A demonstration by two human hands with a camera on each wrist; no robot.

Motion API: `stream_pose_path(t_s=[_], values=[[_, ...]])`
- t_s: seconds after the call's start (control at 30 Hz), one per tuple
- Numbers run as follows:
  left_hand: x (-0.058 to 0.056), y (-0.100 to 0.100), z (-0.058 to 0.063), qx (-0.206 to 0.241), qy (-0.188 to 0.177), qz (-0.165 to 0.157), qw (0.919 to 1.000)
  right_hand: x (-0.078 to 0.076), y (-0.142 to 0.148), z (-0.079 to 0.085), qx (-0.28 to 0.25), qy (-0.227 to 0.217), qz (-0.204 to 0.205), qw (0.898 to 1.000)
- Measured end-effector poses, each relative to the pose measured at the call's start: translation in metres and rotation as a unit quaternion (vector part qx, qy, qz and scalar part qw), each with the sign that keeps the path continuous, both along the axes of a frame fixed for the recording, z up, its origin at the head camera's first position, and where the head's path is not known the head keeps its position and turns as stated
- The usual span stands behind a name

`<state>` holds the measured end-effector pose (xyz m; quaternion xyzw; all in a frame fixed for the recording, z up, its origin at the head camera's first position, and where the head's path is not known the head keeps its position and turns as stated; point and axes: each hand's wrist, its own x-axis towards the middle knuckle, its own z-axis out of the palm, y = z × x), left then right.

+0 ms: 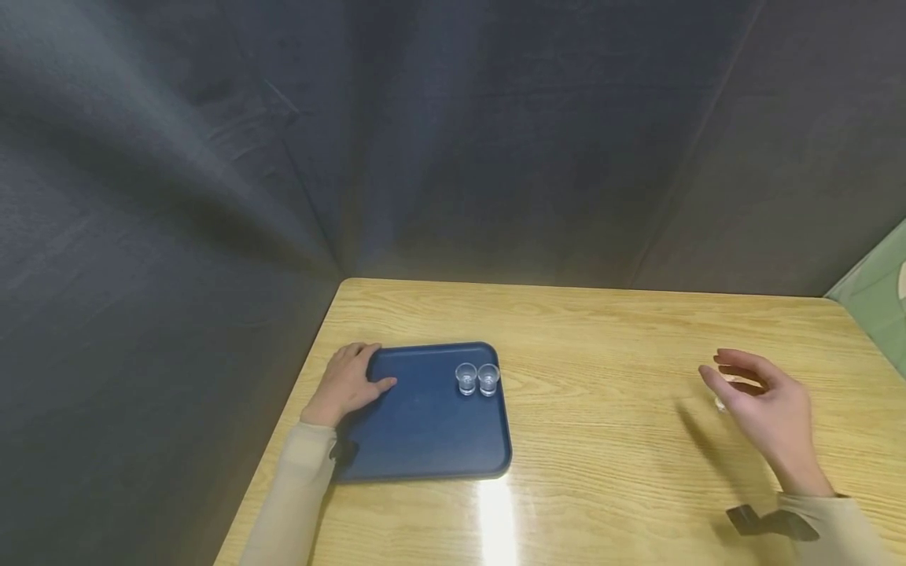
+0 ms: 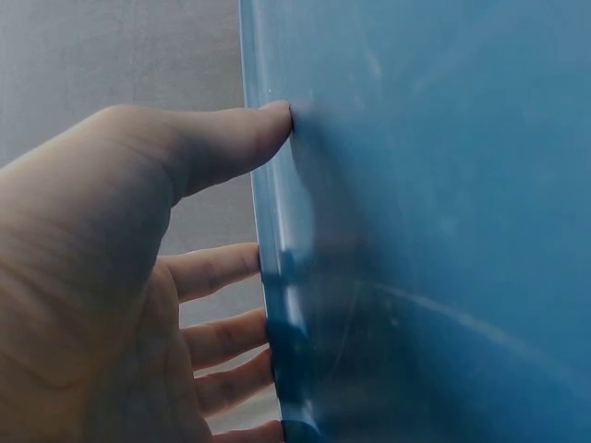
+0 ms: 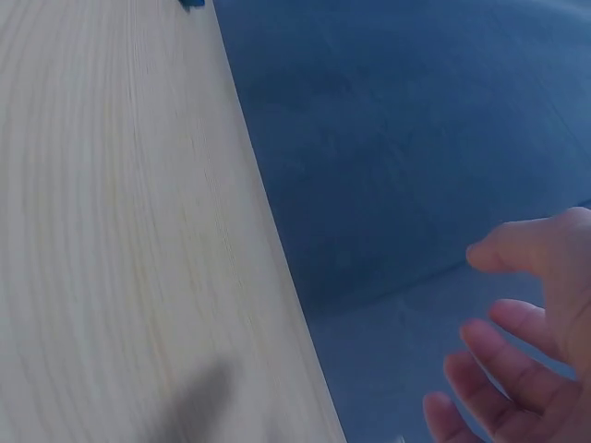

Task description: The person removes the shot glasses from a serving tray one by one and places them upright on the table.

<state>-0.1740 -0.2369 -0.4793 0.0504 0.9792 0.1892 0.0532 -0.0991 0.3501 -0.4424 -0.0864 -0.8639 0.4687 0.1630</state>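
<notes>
Two glasses [image 1: 466, 379] stand side by side, right of our left hand [image 1: 348, 383] pinching the tray [image 1: 425, 436]; our right hand [image 1: 775, 405], fingers parted, seemingly empty, is farther away

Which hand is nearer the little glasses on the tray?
Left. The left hand holds the tray, left of the glasses; the right hand is farther, right of them.
</notes>
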Motion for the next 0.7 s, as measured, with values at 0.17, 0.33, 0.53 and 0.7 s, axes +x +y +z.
stream_pose_path(t_s=[0.17, 0.33, 0.53, 0.7], values=[[0.001, 0.0, 0.0, -0.001, -0.003, 0.002, 1.0, -0.005, -0.017, -0.002, 0.01, 0.009, 0.02, 1.0], [0.0, 0.001, 0.0, -0.005, -0.003, 0.0, 1.0, -0.01, -0.029, -0.007, 0.018, 0.014, 0.043, 0.999], [0.0, 0.0, 0.001, -0.007, 0.0, 0.002, 1.0, -0.013, -0.047, -0.009, 0.017, 0.023, 0.073, 0.997], [0.001, 0.0, 0.002, -0.009, 0.0, 0.002, 1.0, -0.017, -0.061, -0.012, 0.021, 0.033, 0.097, 0.995]])
